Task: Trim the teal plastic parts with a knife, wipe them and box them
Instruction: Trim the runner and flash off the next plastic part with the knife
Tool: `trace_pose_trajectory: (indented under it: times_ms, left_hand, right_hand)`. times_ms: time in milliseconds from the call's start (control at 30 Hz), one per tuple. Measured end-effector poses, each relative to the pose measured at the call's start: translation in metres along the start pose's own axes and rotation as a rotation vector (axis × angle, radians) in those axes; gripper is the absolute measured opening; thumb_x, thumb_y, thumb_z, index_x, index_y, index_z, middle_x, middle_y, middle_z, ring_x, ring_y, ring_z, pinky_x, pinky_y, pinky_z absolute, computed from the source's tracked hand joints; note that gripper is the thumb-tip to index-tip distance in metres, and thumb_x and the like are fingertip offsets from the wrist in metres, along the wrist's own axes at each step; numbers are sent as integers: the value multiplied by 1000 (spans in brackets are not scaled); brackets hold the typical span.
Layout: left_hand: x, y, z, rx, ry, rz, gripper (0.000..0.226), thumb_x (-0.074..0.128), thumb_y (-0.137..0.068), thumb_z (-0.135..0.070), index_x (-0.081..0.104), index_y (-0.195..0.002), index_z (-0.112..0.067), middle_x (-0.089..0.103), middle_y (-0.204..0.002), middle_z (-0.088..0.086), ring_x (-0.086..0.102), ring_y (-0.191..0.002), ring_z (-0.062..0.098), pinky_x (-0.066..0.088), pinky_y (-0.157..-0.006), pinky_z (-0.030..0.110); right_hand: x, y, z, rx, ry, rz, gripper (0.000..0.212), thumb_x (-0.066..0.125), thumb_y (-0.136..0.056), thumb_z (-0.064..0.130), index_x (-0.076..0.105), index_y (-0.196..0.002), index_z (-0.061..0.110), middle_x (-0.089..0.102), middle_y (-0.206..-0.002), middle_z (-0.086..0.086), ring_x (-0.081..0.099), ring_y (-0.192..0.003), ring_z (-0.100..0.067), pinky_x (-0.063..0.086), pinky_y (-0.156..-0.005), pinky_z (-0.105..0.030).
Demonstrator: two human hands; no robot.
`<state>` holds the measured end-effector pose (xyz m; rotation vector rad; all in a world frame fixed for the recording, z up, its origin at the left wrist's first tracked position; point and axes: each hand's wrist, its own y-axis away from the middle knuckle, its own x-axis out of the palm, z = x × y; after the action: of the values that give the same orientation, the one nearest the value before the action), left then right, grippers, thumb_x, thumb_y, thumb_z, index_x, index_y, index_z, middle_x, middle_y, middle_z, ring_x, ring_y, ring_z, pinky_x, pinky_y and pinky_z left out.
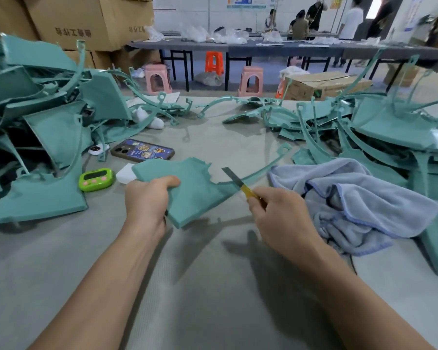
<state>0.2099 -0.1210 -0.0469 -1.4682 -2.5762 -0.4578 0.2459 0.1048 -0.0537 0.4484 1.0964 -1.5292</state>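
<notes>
1. Two hands up front: the left hand (147,195) grips the near-left edge of a teal part (197,188), thumb on top, holding it tilted just above the table (213,274).
2. Right hand (281,210) pinches a yellow-handled knife (234,177). The blade angles away and to the left, its tip just beside the part's jagged right edge, where a thin curved runner (261,168) sweeps off to the right.
3. That junction looks like the cut, so the knife hand is the nearer one.
4. Blue towel (352,195) lies crumpled just right of the knife hand, ready for wiping.
5. Further out sit a green timer (96,179) and a phone (142,150), with teal piles (48,127) on both sides.
6. Beyond are pink stools (250,80), cardboard boxes (86,21) and long worktables.
</notes>
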Motion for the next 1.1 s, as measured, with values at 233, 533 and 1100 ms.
trace_pose_trajectory:
  times_ms: [233,533,1100]
  left_hand:
    - [-3,-2,0,-18,-6,9,26,75,-68,5,73,-91,-5,78,-90,11,76,-82,33,60,-77,60]
    - [-4,3,-2,-246,106,105,26,61,-84,5,69,-106,-6,78,-94,12,77,-76,26,63,-58,41]
    - [5,17,-10,-434,289,217,10,53,-98,0,61,-91,-1,74,-67,15,71,-50,26,50,-33,30]
  right_hand:
    - [-21,-14,-38,320,150,-193,42,49,-101,23,40,-61,17,46,-54,2,45,-56,-28,21,-50,-34]
    - [-14,-10,-22,204,72,-161,31,52,-102,27,62,-76,14,56,-56,0,53,-56,-26,42,-55,-38]
    - [11,15,17,-161,-234,125,19,60,-98,32,63,-87,17,60,-68,1,51,-65,-21,42,-59,-33]
